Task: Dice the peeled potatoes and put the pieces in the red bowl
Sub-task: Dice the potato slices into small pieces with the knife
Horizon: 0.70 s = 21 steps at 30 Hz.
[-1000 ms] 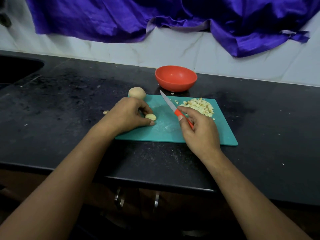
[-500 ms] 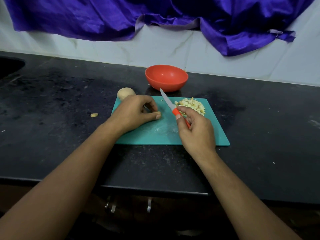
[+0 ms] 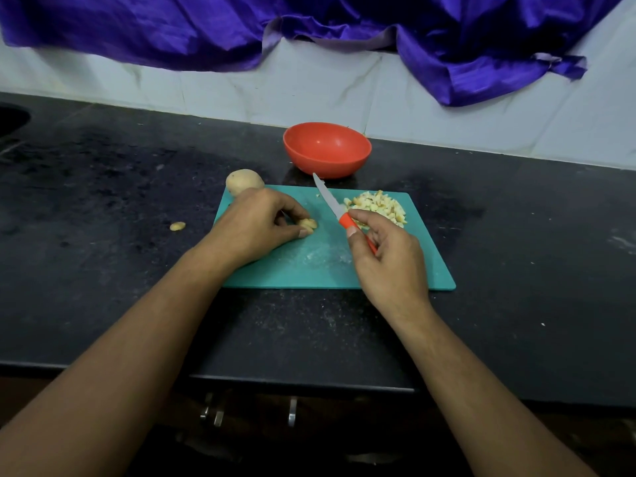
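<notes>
On the board [image 3: 309, 270], the left hand [image 3: 254, 228] pinches a potato piece [image 3: 308, 223]; the right hand [image 3: 389, 259] grips the knife [image 3: 331, 204] (tip toward the bowl [image 3: 327, 163], just behind the board). Dice [image 3: 378, 206] lie at the board's far right.

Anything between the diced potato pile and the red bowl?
Nothing visible. Between the diced pile and the red bowl lies only bare cutting board and counter. The knife, held by the right hand, runs left of that path.
</notes>
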Each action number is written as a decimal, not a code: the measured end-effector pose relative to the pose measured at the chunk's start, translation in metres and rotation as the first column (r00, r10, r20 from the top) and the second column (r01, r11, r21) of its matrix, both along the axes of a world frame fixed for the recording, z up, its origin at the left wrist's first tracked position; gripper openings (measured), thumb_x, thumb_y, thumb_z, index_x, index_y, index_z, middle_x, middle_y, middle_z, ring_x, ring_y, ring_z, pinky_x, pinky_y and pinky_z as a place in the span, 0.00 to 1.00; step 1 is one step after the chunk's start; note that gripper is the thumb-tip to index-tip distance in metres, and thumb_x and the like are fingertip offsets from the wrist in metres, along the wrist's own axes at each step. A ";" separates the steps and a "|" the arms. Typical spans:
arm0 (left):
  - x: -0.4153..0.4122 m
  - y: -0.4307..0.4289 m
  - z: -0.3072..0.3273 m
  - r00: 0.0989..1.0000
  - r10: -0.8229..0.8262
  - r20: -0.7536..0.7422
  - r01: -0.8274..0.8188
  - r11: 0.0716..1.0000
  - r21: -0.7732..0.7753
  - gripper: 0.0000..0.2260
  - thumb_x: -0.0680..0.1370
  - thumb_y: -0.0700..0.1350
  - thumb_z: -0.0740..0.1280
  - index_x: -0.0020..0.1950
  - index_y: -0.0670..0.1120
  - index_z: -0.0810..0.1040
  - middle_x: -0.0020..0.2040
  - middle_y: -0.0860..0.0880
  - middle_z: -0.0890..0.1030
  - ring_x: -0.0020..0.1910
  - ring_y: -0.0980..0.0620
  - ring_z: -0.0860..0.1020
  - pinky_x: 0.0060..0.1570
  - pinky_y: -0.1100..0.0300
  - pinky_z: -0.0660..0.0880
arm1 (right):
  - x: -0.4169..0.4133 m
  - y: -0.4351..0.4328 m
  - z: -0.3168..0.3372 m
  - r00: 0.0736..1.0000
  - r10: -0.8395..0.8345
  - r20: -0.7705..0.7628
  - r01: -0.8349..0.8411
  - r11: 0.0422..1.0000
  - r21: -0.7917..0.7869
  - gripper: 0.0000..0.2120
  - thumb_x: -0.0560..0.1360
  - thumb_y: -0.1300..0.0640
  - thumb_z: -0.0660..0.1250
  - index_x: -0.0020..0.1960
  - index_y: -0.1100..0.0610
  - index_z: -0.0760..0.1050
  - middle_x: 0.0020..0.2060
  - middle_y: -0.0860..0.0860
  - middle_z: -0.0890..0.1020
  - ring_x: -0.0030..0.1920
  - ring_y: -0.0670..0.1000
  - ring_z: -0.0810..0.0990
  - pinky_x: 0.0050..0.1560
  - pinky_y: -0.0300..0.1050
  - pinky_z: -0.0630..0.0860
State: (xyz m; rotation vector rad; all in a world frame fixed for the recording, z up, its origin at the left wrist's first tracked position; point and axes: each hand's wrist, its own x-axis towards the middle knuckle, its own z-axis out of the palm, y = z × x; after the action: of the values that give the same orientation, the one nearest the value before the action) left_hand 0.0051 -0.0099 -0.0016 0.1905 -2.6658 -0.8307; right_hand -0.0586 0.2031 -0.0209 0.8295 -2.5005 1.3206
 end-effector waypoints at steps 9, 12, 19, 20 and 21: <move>-0.013 0.004 -0.002 0.997 0.072 -0.005 -0.072 0.997 0.024 0.05 0.73 0.52 0.79 0.46 0.55 0.86 0.40 0.59 0.84 0.39 0.61 0.79 0.44 0.57 0.79 | 0.000 0.001 0.000 1.000 0.005 0.027 -0.004 1.000 -0.021 0.15 0.81 0.51 0.67 0.67 0.46 0.80 0.27 0.35 0.69 0.29 0.38 0.70 0.33 0.33 0.61; -0.015 0.006 -0.003 0.995 0.099 -0.004 -0.099 0.995 -0.014 0.05 0.74 0.54 0.78 0.46 0.55 0.86 0.41 0.59 0.83 0.38 0.62 0.78 0.45 0.56 0.79 | 0.002 0.002 0.002 1.000 -0.002 0.011 0.002 1.000 0.004 0.15 0.81 0.51 0.67 0.67 0.46 0.80 0.26 0.36 0.69 0.29 0.40 0.71 0.31 0.32 0.59; -0.018 0.013 -0.003 0.983 0.186 -0.004 -0.186 0.983 -0.001 0.05 0.74 0.55 0.77 0.45 0.56 0.86 0.40 0.60 0.83 0.42 0.62 0.79 0.43 0.58 0.78 | 0.014 0.000 0.013 0.988 0.015 -0.156 0.021 0.972 0.232 0.17 0.83 0.49 0.62 0.70 0.45 0.77 0.44 0.45 0.85 0.39 0.46 0.79 0.38 0.43 0.71; -0.019 0.013 -0.003 0.980 0.199 -0.001 -0.199 0.980 0.017 0.05 0.73 0.55 0.78 0.44 0.56 0.86 0.39 0.61 0.83 0.42 0.63 0.79 0.42 0.59 0.78 | 0.016 -0.002 0.015 0.982 0.021 -0.187 0.032 0.961 0.275 0.17 0.83 0.50 0.62 0.70 0.45 0.76 0.48 0.46 0.86 0.45 0.50 0.81 0.40 0.45 0.72; -0.020 0.013 -0.003 0.978 0.211 0.005 -0.211 0.977 0.039 0.05 0.73 0.55 0.78 0.44 0.56 0.86 0.39 0.61 0.83 0.42 0.63 0.79 0.42 0.60 0.77 | 0.017 -0.004 0.017 0.977 0.024 -0.213 0.046 0.948 0.316 0.17 0.83 0.50 0.61 0.71 0.45 0.76 0.49 0.47 0.86 0.47 0.52 0.82 0.40 0.45 0.71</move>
State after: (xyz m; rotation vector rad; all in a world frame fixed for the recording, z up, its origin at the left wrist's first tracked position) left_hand -0.0145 0.0033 -0.0049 0.4746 -2.5741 -0.8148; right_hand -0.0416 0.1995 -0.0039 0.9622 -2.5708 0.7799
